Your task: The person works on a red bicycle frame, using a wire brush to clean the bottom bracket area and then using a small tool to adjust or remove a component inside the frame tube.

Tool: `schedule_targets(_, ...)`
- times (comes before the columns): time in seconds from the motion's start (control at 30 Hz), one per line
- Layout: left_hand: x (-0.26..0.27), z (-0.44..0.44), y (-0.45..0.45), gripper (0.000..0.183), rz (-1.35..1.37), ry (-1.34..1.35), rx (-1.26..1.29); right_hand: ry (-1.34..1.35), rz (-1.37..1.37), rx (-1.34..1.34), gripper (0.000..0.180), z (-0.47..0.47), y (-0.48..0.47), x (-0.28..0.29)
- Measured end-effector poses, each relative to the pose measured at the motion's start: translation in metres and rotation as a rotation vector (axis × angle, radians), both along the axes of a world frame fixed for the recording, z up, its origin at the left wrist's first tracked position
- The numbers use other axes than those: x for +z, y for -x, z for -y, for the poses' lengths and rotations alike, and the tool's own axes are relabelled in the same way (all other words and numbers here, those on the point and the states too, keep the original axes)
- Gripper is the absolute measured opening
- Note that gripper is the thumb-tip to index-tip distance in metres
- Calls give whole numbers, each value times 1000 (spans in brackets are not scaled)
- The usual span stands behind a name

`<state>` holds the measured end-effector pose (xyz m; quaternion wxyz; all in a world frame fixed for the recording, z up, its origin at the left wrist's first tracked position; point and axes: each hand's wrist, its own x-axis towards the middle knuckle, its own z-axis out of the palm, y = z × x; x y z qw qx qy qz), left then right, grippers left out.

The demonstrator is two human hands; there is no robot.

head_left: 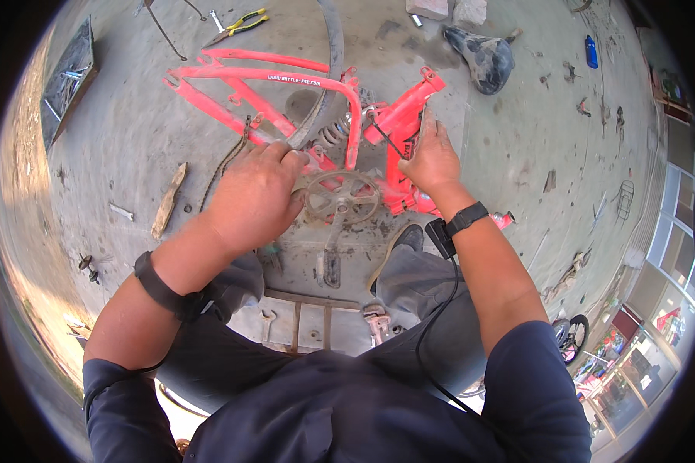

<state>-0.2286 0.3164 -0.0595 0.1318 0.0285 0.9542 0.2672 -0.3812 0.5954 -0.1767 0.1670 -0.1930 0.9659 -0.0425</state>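
A red bicycle frame (318,76) with rear suspension lies on the concrete before me. My left hand (260,188) is curled over its lower stay beside the chainring (343,197); its fingertips are partly hidden. My right hand (435,156) grips the thick main tube (399,165) below the head tube (420,92). A thin dark cable (388,138) runs to that hand. The coil-spring shock (337,130) sits between the two frame halves. From the chainring a crank arm (337,228) points towards me, ending in a pedal (328,269). A worn tyre (334,40) passes behind the stays.
Yellow-handled pliers (240,28) and a saddle (486,58) lie beyond the frame. At left are a metal tray (72,87) of tools, a bicycle chain (226,159) and a wood piece (169,199). An open-end wrench (266,324) and pipe wrench (377,324) lie between my legs.
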Motion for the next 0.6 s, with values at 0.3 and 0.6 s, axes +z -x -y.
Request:
schedule_targets(0.3,-81,34,107,37,-168,440,40,-118,184,107,117,7,18,5)
schedule_targets(0.6,-103,38,106,12,-184,403,73,16,109,186,107,-7,26,-14)
